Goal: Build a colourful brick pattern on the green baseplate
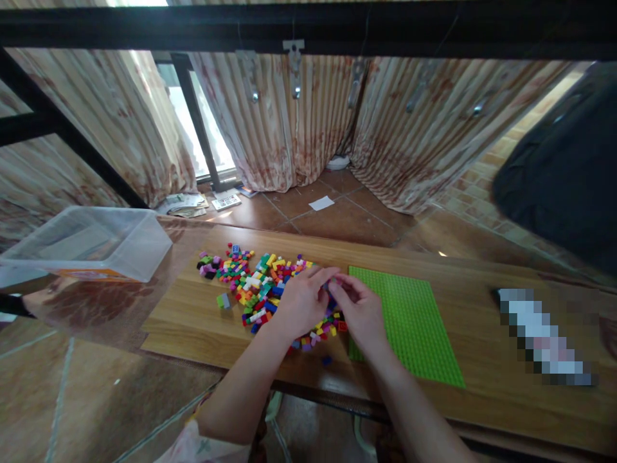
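My left hand and my right hand meet fingertip to fingertip over the wooden table. Their fingers are curled and pinched together around some small bricks, too small to make out clearly. Beneath and to the left of the hands lies a scattered pile of small coloured bricks. A green studded baseplate lies flat just right of my right hand, bare on top.
A clear plastic bin stands at the table's left end. A blurred-out flat object lies at the right. A dark shape hangs at upper right. Curtains and a tiled floor with papers lie beyond.
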Demonstrator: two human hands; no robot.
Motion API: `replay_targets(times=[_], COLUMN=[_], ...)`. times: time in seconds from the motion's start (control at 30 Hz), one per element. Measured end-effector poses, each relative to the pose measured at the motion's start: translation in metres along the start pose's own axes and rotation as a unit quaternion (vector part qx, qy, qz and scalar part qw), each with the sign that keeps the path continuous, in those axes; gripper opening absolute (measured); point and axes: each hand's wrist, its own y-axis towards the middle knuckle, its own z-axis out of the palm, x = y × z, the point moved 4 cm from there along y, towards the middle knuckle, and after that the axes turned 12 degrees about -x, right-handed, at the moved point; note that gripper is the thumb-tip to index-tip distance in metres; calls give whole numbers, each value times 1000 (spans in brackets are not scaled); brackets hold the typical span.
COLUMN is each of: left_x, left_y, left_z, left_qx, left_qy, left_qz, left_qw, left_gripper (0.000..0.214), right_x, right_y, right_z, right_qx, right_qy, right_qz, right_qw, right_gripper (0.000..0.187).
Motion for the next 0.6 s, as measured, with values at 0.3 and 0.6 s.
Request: replay_targets(times=[0.3, 0.6], left_x=[-7, -3], left_y=[0, 3], left_z=[-1, -10], left_qx=[-29, -27], left_qy=[-69, -92], left_qz=[28, -47], left_qw=[997, 994], left_gripper=[34, 27], right_x=[2, 5], right_y=[-2, -5], right_z=[-2, 0], right_qx=[-4, 20], right_qy=[94, 189], right_qz=[58, 153], right_qw=[994, 970], right_gripper=[24, 23])
